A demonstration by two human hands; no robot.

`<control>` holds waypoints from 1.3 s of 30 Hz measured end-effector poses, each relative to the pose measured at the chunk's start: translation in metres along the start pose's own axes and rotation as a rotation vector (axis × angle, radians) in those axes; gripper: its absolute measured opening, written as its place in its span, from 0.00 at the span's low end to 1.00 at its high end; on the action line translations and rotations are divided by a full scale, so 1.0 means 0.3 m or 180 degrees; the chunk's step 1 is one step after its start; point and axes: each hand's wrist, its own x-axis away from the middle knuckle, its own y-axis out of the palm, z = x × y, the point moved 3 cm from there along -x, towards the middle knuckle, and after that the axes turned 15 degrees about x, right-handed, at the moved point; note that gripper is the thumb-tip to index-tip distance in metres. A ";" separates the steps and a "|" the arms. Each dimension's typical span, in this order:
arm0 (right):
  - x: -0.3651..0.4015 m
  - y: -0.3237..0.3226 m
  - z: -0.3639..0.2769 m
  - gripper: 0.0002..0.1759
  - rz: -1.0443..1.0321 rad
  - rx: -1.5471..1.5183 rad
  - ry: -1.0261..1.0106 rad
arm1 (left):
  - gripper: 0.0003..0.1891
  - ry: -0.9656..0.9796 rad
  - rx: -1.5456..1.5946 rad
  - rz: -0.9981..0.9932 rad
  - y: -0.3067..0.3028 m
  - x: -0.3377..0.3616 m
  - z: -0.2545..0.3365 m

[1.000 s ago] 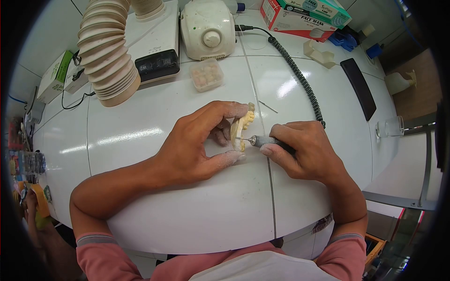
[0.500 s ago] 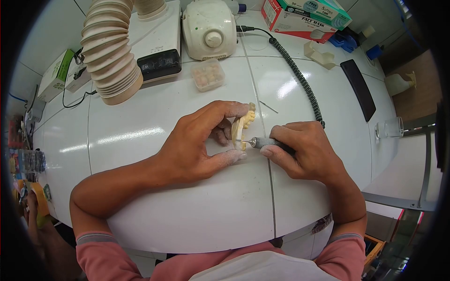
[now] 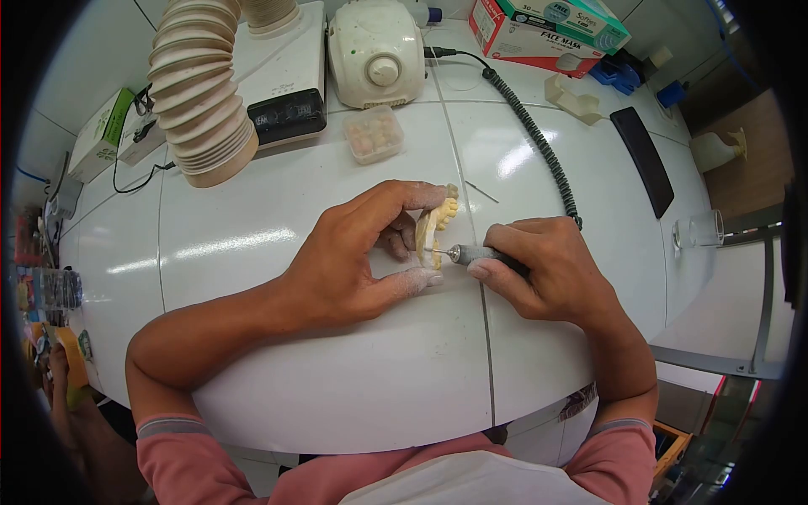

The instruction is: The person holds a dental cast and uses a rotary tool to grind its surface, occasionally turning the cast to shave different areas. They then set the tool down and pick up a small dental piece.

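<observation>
A pale yellow and white dental model (image 3: 429,229) with a row of teeth is gripped between the thumb and fingers of my left hand (image 3: 358,244). White dust coats those fingertips. My right hand (image 3: 547,268) is closed around a rotary handpiece (image 3: 484,255), held nearly level and pointing left. Its thin bur reaches the inner side of the model, near the lower end; whether it touches is too fine to tell. A thin metal bur or pin (image 3: 482,192) lies on the white tabletop (image 3: 353,396) just beyond the model.
A ribbed suction hose (image 3: 198,101) hangs at the upper left. Behind my hands are a small clear box (image 3: 373,135) and a white control unit (image 3: 377,55) with a coiled cord (image 3: 539,126). Mask boxes (image 3: 547,34) and a dark strip (image 3: 642,162) lie to the right. Another person's hand (image 3: 59,366) shows far left.
Almost nothing differs. My right hand and the handpiece have shifted very slightly; the left hand keeps the dental model in the same place.
</observation>
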 end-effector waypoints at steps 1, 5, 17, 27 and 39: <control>0.000 0.006 0.003 0.25 0.0041 -0.0034 0.0051 | 0.42 0.0034 0.0006 0.0011 0.001 0.001 -0.005; 0.002 -0.001 0.000 0.25 -0.0056 0.0008 -0.0039 | 0.41 -0.0032 0.0042 0.0008 0.002 -0.001 0.002; 0.001 0.003 0.008 0.25 -0.0066 -0.0030 -0.0051 | 0.40 0.0072 -0.0053 -0.0021 0.001 0.001 0.005; 0.001 0.005 0.010 0.25 -0.0028 -0.0071 -0.0083 | 0.41 0.0053 -0.0026 -0.0011 0.000 -0.001 0.006; 0.000 -0.001 0.004 0.25 -0.0011 -0.0086 0.0035 | 0.40 0.0118 -0.0016 -0.0021 0.003 -0.001 0.005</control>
